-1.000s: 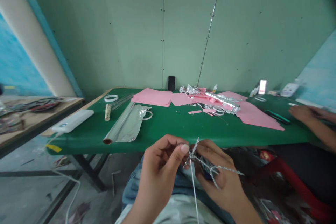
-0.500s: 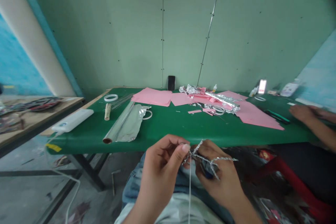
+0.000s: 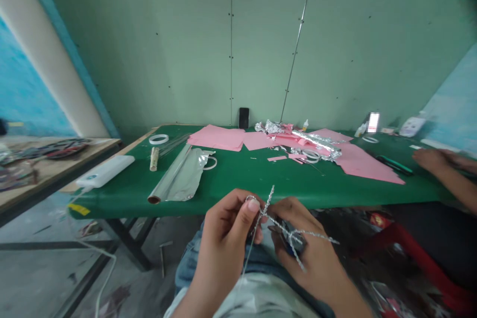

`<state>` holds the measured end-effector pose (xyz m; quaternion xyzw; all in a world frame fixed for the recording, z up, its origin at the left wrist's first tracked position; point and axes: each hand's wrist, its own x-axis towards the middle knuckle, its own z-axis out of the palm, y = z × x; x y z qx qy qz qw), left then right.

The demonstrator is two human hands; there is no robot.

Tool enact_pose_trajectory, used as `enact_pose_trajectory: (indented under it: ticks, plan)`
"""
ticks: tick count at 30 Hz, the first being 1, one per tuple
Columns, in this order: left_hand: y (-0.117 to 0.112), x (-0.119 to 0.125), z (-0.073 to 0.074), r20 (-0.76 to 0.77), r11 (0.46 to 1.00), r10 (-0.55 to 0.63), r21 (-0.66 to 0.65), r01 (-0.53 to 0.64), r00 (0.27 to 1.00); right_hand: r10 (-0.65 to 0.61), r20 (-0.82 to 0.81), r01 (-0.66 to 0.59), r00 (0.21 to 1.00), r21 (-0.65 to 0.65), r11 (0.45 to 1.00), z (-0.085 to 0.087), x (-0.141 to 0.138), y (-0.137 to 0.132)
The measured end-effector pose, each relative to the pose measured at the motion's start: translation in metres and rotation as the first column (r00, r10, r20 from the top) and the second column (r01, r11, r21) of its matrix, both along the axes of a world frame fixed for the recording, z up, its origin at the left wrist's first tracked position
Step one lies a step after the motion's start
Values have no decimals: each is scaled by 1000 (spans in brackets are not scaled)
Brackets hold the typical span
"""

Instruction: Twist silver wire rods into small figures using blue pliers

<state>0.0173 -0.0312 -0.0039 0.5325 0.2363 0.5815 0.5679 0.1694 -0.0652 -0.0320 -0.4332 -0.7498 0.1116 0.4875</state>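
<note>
In front of my lap, my left hand (image 3: pixel 229 231) pinches one end of a figure of twisted silver foil (image 3: pixel 278 221) between thumb and fingers. The figure has several thin branches and points up and to the right. From the pinch a thin pale wire or thread (image 3: pixel 248 258) runs down toward my lap. My right hand (image 3: pixel 313 248) is closed around a dark tool with a bit of blue (image 3: pixel 292 241); the fingers hide most of it, so its kind is unclear. The foil branches lie across the front of my right hand.
On the green table (image 3: pixel 231 189) lie a foil roll (image 3: pixel 167 179), pink paper sheets (image 3: pixel 219 138), crumpled foil (image 3: pixel 274 128), a tape ring (image 3: pixel 158 139) and a white power bank (image 3: pixel 106 171). At the right, another person's hand (image 3: pixel 430 160) rests near a green-and-black cutter (image 3: pixel 395 165).
The foil figure has turned, its top branch now more upright. My left hand has moved slightly left, and the hanging thread now slants down to the left instead of straight down.
</note>
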Motion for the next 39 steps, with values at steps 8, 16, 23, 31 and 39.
enact_pose_trajectory:
  ticks: [8, 16, 23, 31, 39]
  plan:
    - [2, -4, 0, -132, 997, 25, 73, -15, 991, 55, -25, -56, 998, -9, 998, 7, 3, -2]
    - [6, -6, -2, -133, 995, -70, 55, 78, 989, 39, -36, -38, 999, 29, 999, -6, 5, 1]
    - [8, -3, -8, -57, 984, -172, 37, 174, 983, 1, 34, -5, 999, 123, 992, -13, 10, 3]
    - [8, -1, -7, -34, 970, -235, -64, 233, 971, -30, 92, 13, 995, 183, 983, -7, 14, 2]
    - [9, -2, -4, -41, 988, -153, -28, 152, 987, -60, 60, 55, 996, 93, 994, -8, 8, 4]
